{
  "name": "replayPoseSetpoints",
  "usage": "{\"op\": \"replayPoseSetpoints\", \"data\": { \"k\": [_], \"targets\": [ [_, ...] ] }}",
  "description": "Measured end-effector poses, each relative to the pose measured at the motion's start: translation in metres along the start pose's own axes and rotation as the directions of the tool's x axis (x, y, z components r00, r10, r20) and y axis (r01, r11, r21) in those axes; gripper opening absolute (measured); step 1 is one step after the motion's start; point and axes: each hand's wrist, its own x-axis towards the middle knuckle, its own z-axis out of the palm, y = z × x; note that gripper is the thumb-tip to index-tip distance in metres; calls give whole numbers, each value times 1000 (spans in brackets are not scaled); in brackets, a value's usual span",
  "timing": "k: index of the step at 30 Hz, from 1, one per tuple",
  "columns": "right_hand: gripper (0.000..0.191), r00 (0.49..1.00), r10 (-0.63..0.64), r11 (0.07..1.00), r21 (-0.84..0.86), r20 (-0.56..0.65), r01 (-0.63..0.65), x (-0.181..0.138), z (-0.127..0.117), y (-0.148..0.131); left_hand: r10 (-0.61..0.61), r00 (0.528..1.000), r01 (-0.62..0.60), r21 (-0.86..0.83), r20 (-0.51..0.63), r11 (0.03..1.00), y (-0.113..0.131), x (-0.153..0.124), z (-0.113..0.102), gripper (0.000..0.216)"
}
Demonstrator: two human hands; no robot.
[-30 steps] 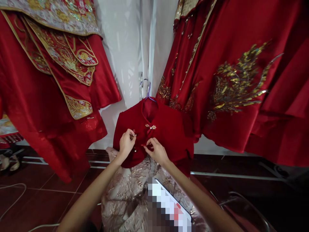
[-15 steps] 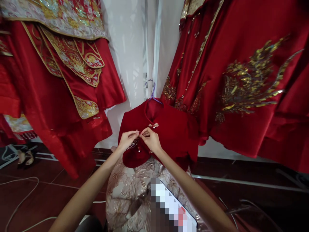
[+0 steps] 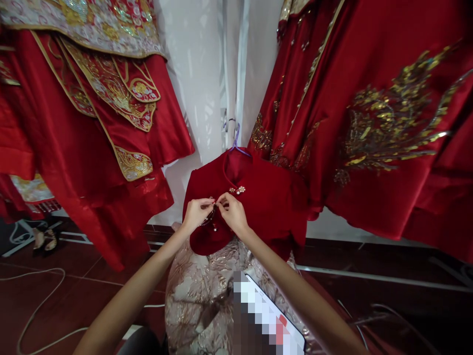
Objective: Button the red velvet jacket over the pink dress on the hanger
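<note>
A red velvet jacket (image 3: 266, 202) hangs in front of me on a purple hanger (image 3: 235, 143), its stand collar closed at the neck by a gold-and-pearl clasp (image 3: 237, 190). Over the chest, my left hand (image 3: 197, 214) is pinched, fingertips closed on a small beaded ornament (image 3: 215, 226). My right hand (image 3: 232, 214) pinches from the other side, its fingertips almost meeting the left ones. Part of the ornament dangles below, ending in a pearl-like bead; the rest is hidden by my fingers.
Embroidered red garments hang at left (image 3: 162, 123) and right (image 3: 291, 98). Pale floral brocade (image 3: 199, 286) spreads below the jacket. A lit phone (image 3: 281, 315), partly pixelated, lies near me. A white cable (image 3: 40, 305) and heeled shoes (image 3: 46, 240) are on the floor at left.
Both hands keep pinching at the same place, with slight finger movement. The whole view has shifted a little, so the jacket sits slightly farther right.
</note>
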Motion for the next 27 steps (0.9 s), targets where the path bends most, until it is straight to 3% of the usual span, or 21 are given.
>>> {"op": "replayPoseSetpoints", "data": {
  "k": [9, 12, 14, 18, 21, 24, 27],
  "targets": [
    [8, 999, 37, 992, -122, -27, -40, 0, 6, -2, 5, 999, -5, -8, 52, 1000, -3, 13, -5, 14],
    [13, 992, 124, 977, -175, -11, -124, 1, 5, -1, 6, 1000, -6, -17, -23, 1000, -2, 6, 0, 16],
    [20, 979, 183, 969, -185, 86, -165, -6, -1, 4, -31, 997, 30, -10, -72, 999, -3, -7, 7, 21],
    [25, 903, 272, 946, -266, 332, -187, -47, -17, 25, -64, 996, 75, 203, -58, 976, -4, -46, 24, 36],
    [29, 919, 318, 905, -364, 234, -221, -78, -20, 43, -123, 992, 115, 408, -6, 906, -1, -69, 41, 42],
    [36, 958, 270, 927, -294, 100, -231, -90, -14, 57, -192, 981, 160, 536, 4, 829, 7, -78, 55, 30],
    [24, 943, 284, 952, -167, 172, -256, -87, -11, 65, -181, 984, 145, 584, 2, 798, 15, -80, 57, 23]
  ]
}}
